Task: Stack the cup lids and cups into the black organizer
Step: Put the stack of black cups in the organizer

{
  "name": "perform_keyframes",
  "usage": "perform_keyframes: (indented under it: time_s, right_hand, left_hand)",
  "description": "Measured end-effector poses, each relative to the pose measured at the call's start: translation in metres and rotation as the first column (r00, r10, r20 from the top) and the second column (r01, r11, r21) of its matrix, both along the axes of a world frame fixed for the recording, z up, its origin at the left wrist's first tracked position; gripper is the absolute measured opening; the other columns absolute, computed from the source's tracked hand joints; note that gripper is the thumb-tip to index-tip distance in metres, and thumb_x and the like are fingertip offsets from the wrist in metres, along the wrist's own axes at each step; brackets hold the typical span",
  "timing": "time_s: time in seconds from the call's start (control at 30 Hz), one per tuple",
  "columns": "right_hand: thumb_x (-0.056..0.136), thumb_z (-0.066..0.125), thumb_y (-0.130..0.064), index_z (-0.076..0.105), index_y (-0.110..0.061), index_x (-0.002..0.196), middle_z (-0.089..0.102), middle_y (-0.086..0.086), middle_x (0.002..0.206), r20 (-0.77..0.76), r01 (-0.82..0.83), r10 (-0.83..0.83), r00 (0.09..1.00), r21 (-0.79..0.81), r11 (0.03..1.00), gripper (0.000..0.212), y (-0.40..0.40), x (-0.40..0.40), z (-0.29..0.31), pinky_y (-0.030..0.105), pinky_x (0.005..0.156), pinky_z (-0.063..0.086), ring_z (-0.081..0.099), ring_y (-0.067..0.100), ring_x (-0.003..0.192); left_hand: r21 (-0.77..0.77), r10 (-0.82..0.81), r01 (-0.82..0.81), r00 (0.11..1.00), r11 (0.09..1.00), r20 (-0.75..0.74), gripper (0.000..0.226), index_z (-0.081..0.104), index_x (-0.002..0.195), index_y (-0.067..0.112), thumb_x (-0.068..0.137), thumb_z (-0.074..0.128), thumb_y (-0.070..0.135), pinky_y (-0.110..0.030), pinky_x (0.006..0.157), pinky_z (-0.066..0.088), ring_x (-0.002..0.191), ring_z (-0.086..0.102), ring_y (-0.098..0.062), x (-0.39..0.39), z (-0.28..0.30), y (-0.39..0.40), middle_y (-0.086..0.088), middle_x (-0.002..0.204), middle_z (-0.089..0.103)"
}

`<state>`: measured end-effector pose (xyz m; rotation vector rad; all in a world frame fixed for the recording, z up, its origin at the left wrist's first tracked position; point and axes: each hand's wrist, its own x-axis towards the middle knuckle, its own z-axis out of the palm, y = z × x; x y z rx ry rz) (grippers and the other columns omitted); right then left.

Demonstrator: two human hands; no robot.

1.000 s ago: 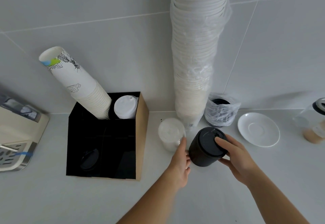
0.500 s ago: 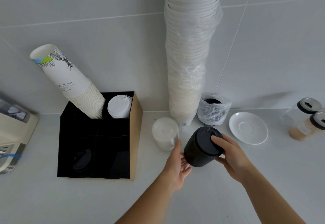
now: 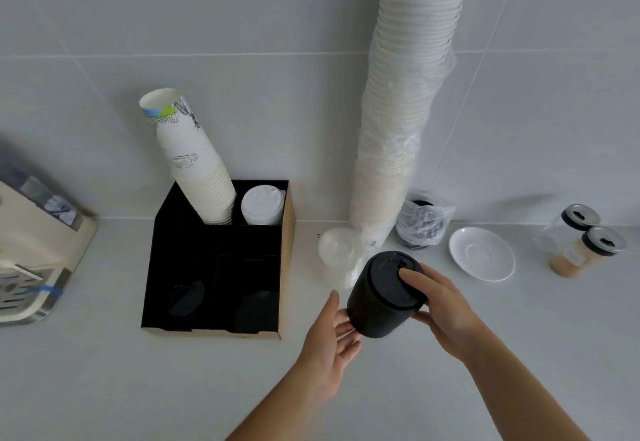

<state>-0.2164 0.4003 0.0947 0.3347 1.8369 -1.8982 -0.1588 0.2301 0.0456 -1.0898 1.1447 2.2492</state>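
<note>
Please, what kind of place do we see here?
Probably a coffee corner in a café or office pantry. A tall stack of paper cups leans on the tiled wall, a black organizer holds cups and lids, and part of a coffee machine shows at the left.

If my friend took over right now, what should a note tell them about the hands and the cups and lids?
Right hand grips the black lid stack, tilted above the counter. Left hand is open, fingers touching the stack's base.
Organizer: printed cups and white lids in the back slots, a few black lids front left.
Left: slot in the black stack, then the clear lids, tall cup stack and bagged lids.
</note>
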Motion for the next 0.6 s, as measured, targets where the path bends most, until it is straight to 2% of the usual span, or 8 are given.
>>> perform_keyframes:
  time_s: [0.23, 0.6]
  right_hand:
    - [0.094, 0.059, -0.025, 0.072, -0.025, 0.116, 0.077, -0.003, 0.112, -0.03, -0.051, 0.052, 0.998, 0.032, 0.998, 0.025, -0.051, 0.033, 0.024, 0.036, 0.084, 0.05, 0.066, 0.019, 0.109]
    - [0.095, 0.058, -0.026, 0.071, -0.026, 0.117, 0.076, -0.002, 0.114, -0.057, -0.179, 0.179, 0.982, 0.011, 0.984, 0.025, -0.164, 0.056, 0.037, 0.034, 0.084, 0.05, 0.066, 0.017, 0.107]
  left_hand:
    - [0.043, 0.079, -0.077, 0.995, 0.996, -0.058, 0.055, 0.063, 0.118, 0.004, 0.094, 0.05, 0.051, -0.042, 0.109, 0.042, 0.115, 0.061, -0.029, 0.045, 0.012, -0.049, -0.017, 0.122, 0.065]
    - [0.053, 0.288, -0.284, 0.95, 0.957, -0.122, 0.065, 0.062, 0.122, 0.002, 0.095, 0.041, 0.056, -0.043, 0.109, 0.042, 0.118, 0.059, -0.031, 0.093, 0.019, -0.152, -0.017, 0.122, 0.066]
